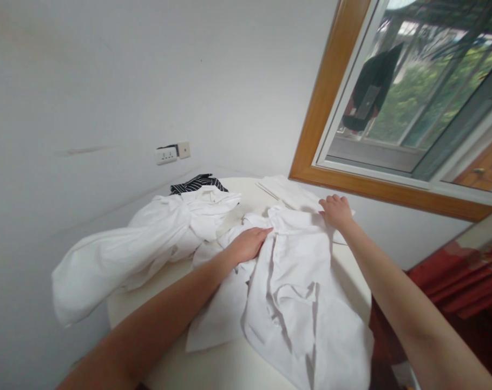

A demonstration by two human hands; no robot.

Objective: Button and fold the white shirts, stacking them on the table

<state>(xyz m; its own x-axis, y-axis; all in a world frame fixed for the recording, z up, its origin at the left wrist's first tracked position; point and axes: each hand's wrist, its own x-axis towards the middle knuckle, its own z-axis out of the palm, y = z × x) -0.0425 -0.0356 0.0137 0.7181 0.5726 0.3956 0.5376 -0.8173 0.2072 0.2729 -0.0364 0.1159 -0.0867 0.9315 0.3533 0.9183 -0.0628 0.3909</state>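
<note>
A crumpled white shirt [294, 287] lies spread across a round white table [213, 368], its collar end toward the wall. My left hand [249, 242] rests flat on the shirt's left shoulder, fingers stretched toward the collar. My right hand [335, 210] presses on the shirt's far right corner, fingers curled down onto the cloth, whether pinching it I cannot tell. Both arms reach forward over the table.
A heap of white garments [140, 244] hangs over the table's left edge, with a black-and-white striped cloth [197, 183] behind it. Folded white cloth [286, 192] lies at the back by the wood-framed window [330, 108]. A wall socket [166, 155] is above. Red fabric [460, 281] sits at right.
</note>
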